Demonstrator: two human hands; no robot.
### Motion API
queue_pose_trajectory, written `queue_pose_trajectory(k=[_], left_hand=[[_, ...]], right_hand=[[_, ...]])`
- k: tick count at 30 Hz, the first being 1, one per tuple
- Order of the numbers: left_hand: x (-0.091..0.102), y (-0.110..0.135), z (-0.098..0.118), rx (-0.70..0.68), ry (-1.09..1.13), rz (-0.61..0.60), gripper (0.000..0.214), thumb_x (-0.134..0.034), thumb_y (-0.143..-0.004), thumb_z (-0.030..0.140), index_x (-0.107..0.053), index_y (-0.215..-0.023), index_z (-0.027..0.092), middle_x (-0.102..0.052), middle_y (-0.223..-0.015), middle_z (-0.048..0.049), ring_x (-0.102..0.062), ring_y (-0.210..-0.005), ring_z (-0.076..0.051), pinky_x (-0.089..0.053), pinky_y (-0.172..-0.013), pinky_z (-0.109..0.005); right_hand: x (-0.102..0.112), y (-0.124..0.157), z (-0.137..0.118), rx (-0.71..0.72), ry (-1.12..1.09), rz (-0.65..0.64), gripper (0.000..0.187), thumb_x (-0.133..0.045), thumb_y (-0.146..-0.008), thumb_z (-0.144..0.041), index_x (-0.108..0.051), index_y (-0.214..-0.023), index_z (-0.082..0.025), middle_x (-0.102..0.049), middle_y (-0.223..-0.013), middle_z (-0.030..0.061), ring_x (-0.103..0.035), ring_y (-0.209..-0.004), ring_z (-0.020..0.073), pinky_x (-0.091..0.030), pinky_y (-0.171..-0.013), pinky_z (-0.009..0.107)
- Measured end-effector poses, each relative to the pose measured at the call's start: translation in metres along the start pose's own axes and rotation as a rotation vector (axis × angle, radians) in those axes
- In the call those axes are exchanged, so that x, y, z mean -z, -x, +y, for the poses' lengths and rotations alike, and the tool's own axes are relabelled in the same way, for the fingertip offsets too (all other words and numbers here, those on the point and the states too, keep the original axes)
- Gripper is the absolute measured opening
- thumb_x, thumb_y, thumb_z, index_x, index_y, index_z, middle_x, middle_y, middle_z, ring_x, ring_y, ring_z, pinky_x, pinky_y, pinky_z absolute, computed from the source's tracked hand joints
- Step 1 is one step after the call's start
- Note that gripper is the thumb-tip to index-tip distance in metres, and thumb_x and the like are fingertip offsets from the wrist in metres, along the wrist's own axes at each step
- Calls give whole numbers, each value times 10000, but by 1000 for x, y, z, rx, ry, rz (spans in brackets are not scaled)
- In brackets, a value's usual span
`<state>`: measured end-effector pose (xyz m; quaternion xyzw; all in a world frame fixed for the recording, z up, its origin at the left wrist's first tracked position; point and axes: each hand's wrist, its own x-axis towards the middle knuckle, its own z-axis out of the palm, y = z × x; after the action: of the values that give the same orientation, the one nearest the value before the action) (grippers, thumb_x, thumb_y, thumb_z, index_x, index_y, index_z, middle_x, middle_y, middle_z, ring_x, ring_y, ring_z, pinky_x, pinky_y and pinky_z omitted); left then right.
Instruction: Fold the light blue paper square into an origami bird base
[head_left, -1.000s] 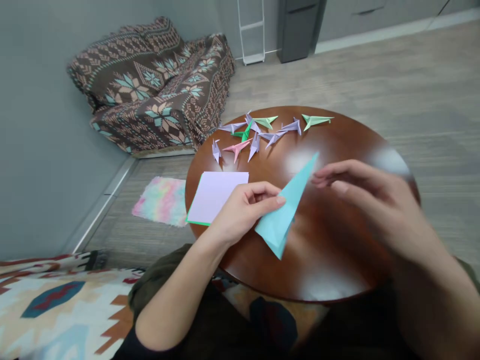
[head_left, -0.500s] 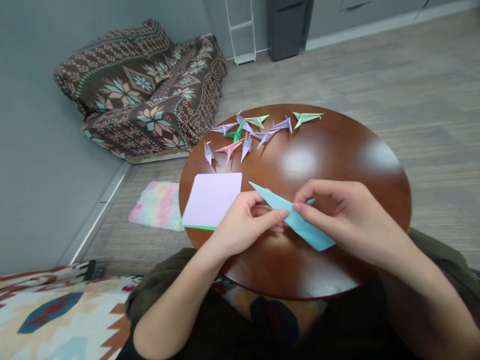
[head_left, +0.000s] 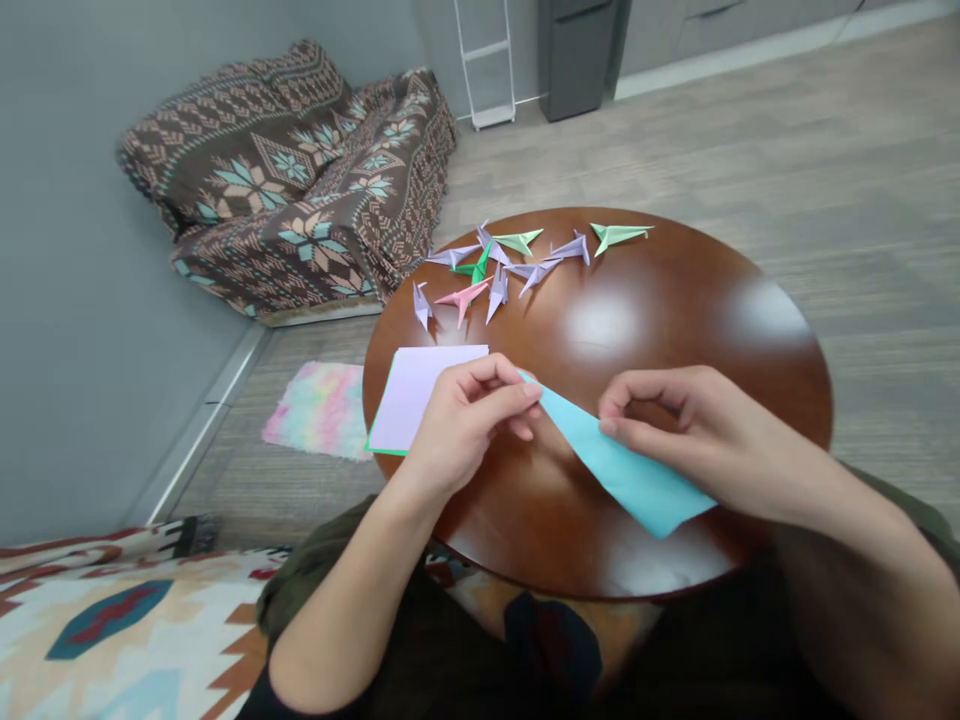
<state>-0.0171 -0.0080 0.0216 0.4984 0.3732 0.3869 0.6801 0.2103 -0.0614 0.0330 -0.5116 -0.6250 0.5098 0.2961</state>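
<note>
Over the round wooden table (head_left: 675,300), the hands stand further apart than half a second ago. The blue paper (head_left: 626,465) has swung out into a long strip running down to the right, its wide end now lower, nearer the table's edge. The right hand (head_left: 690,430) clamps it between thumb and fingers partway along; the left hand (head_left: 469,425) pinches its narrow tip and now overlaps a corner of the lilac sheet (head_left: 416,400). The paper birds (head_left: 480,280) lie beyond, unmoved.
</note>
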Motion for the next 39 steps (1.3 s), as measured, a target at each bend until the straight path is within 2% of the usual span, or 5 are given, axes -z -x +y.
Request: queue_pose_trajectory(k=[17,21,28,33,39], left_hand=[[-2,-1,2,-3,12,52,277,-862,-770,305,-649,-695,144,-658,-743,3,-609,-582,-78,-545,-548,-189],[-2,-4,-2,-106,-41,128,308,-790,-868,423,-661,-769,160,-642,-772,-3,-625,-674,-105,-540,-591,-197],[-16,-3,-12,2,-116,-100,341,-819,-859,456,-702,-951,149,-738,-917,-45,-686,-842,-157,-542,-821,-262],[-10,-4,-16,85,-53,-159,310,-761,-912,433,-738,-1069,166,-758,-940,-55,-713,-866,-183,-536,-803,-272],[-6,-3,-19,284,238,-426,294,-689,-937,392,-749,-1074,139,-795,-930,-133,-777,-858,-251,-601,-880,-383]], right_hand=[[-5,1,-6,24,9,20,126,-676,-843,-229,-680,-722,-194,-619,-623,-13,-502,-552,126,-350,-479,236],[-11,1,-8,80,135,233,135,-650,-835,-190,-665,-702,-204,-654,-644,-1,-568,-581,149,-391,-519,259],[-37,-3,-7,264,436,373,139,-626,-950,-250,-686,-836,-199,-668,-716,34,-597,-614,174,-417,-590,314],[-32,-1,-6,253,252,206,157,-640,-994,-319,-740,-962,-203,-749,-834,48,-661,-675,182,-480,-612,308],[-17,-9,0,218,91,438,107,-739,-929,-321,-760,-940,-217,-775,-928,56,-713,-846,215,-553,-772,328]])
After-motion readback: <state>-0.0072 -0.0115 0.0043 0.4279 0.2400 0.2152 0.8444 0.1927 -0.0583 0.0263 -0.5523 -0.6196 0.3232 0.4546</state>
